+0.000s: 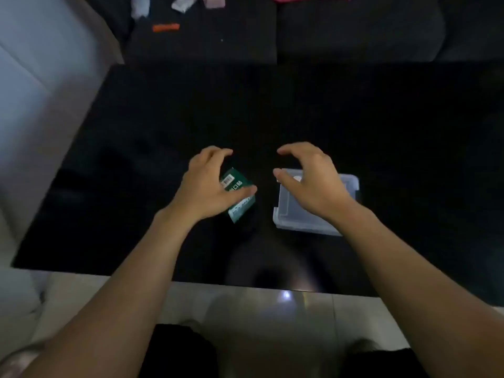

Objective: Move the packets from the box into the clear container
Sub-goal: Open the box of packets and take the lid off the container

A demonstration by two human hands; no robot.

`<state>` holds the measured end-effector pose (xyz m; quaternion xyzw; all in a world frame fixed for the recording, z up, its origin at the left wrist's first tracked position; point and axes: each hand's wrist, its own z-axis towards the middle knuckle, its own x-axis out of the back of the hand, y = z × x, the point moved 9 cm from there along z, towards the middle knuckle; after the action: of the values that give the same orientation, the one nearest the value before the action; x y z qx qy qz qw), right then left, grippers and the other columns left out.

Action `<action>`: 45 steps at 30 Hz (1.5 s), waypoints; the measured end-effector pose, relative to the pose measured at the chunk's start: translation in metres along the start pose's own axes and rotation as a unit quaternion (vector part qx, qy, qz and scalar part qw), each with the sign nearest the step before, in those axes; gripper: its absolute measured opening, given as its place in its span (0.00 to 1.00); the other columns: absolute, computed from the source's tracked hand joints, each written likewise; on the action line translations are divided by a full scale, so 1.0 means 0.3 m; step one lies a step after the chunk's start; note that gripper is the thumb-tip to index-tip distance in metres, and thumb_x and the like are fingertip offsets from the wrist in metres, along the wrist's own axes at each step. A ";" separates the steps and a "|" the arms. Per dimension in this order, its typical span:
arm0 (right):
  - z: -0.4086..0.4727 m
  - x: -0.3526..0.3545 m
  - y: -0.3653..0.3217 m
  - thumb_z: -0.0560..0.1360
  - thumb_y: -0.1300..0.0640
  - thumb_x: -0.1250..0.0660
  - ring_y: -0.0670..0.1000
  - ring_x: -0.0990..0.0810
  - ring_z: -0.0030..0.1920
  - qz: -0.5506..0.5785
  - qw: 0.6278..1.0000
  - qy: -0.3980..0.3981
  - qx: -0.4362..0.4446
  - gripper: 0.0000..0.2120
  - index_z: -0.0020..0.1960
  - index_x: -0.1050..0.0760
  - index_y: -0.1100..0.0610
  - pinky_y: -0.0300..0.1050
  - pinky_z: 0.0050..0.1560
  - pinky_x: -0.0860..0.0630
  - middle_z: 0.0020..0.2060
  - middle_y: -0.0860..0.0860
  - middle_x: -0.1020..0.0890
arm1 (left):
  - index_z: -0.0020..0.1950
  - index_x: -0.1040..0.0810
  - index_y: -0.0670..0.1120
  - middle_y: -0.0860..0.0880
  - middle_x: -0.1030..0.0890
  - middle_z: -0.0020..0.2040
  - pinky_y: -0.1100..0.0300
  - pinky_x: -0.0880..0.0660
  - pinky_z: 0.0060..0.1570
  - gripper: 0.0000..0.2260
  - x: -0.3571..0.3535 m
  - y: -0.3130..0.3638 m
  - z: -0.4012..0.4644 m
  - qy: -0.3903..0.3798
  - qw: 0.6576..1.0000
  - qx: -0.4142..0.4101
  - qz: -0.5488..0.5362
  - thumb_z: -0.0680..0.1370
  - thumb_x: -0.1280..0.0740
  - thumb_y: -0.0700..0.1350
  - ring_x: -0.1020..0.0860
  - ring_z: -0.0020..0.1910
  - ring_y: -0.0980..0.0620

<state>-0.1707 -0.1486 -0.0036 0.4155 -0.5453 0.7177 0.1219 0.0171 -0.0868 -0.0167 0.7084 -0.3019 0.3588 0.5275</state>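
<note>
Care belongs first with the green box (240,193), which lies tilted on the black table (163,132) just left of the clear container (313,211); the likely step is taking hold of it and opening it, so I would steady it by its long sides and turn its flap end toward the container before drawing any packets out. No packets are visible, and the container looks empty, though the right hand covers part of it. The left hand (210,184) hovers over the box, fingers loosely curved, thumb across its face; whether it touches is unclear. The right hand (308,178) hangs above the container's near-left part, fingers and thumb spread in a wide curve, holding nothing. Both forearms reach forward from the table's near edge
</note>
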 end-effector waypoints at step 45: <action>-0.048 -0.317 -0.122 0.68 0.48 0.24 0.48 0.20 0.56 -0.127 0.970 -0.122 0.168 0.38 0.74 0.34 0.52 0.49 0.55 0.18 0.59 0.48 0.20 | 0.53 0.34 0.61 0.57 0.21 0.53 0.58 0.20 0.50 0.39 -0.201 -0.115 0.004 0.044 0.988 -0.131 -0.062 0.52 0.14 0.58 0.20 0.51 0.59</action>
<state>-0.0950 -0.0956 -0.0491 0.5800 -0.3701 0.7220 0.0732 0.0113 -0.0758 -0.0850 0.6340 -0.2785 0.3134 0.6498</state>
